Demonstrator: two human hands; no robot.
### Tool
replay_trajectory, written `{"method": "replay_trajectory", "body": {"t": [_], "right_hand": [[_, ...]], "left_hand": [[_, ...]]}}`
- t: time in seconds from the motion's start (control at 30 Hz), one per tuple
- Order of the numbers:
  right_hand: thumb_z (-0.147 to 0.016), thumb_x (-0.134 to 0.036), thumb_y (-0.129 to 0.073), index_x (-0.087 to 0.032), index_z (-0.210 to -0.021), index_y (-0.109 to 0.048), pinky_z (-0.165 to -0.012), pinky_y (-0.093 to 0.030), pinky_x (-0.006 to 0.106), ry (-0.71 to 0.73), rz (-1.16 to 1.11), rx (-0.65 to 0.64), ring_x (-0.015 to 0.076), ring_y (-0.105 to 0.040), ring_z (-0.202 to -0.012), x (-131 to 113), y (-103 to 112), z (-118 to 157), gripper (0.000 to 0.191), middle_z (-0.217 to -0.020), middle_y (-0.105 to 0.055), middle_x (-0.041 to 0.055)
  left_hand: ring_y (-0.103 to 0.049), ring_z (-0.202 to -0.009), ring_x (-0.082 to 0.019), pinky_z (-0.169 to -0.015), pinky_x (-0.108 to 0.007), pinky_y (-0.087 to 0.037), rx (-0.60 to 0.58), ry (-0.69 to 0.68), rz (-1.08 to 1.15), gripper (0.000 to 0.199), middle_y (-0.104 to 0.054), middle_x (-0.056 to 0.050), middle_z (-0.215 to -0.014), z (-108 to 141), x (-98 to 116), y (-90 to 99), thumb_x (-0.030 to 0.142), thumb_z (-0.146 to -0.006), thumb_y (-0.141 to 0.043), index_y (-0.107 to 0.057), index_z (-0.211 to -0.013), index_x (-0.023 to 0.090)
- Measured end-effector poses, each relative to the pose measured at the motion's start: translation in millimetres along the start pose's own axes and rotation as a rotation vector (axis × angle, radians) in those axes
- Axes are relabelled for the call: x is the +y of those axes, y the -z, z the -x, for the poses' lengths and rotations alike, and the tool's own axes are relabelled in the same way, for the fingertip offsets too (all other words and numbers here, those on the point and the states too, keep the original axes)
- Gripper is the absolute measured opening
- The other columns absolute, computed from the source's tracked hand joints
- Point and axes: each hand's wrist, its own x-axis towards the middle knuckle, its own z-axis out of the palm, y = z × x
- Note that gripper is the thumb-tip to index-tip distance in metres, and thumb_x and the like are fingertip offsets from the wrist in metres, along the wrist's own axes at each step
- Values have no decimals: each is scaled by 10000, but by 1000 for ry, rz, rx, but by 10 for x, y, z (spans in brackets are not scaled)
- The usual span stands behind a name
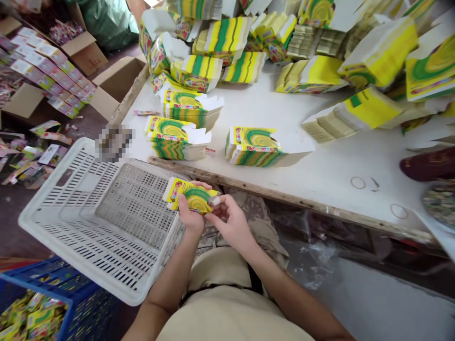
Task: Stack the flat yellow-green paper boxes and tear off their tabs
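A yellow and green carton is held above the right edge of the white basket, near the table's front edge. My left hand is wrapped around its lower side, thumb on the printed face. At the carton's right end, my right hand has its fingers pinched at the end flap. Whether anything is inside the carton cannot be seen. On the table beyond lie stacks of flat cartons, one at the left and another to its right.
The white perforated basket stands at my left, with a blue crate of small packets below it. More carton stacks crowd the back of the white table. Open cardboard boxes stand at the far left.
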Motion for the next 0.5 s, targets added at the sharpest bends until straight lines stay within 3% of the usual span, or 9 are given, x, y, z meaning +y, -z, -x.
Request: {"method": "replay_trajectory", "body": {"t": [0.13, 0.27, 0.37, 0.5], "right_hand": [[-793, -197, -627, -243, -990, -522, -672, -522, 278, 93, 103, 49, 151, -628, -743, 74, -33, 26, 227, -889, -659, 10], [-811, -200, -629, -246, -1063, -562, -654, -532, 285, 134, 127, -71, 155, -625, -699, 84, 23, 25, 265, -839, -664, 1], [-843, -214, -620, -256, -1179, -591, -732, -543, 321, 193, 212, -108, 185, -642, -802, 91, 68, 3, 340, -929, -679, 37], [-881, -254, -597, -240, -1129, -675, -770, -529, 347, 287, 361, -138, 214, -629, -854, 135, 126, -48, 260, -918, -664, 72]], "left_hand": [[-619, -735, -179, -684, -298, -509, 54, 58, 1, 419, -633, -47, -789, -17, 3, 20, 614, -817, -455, -559, -848, 210], [-597, -680, -155, -646, -270, -484, 48, 100, 7, 408, -592, -18, -723, -26, -22, 35, 609, -822, -467, -541, -819, 207], [-556, -657, -135, -640, -247, -460, 107, 39, -31, 404, -548, 4, -696, -25, -69, 59, 616, -836, -482, -517, -799, 215], [-535, -705, -126, -684, -233, -456, 139, 32, -186, 484, -551, 6, -770, 10, -139, 171, 702, -842, -467, -524, -835, 222]]}}
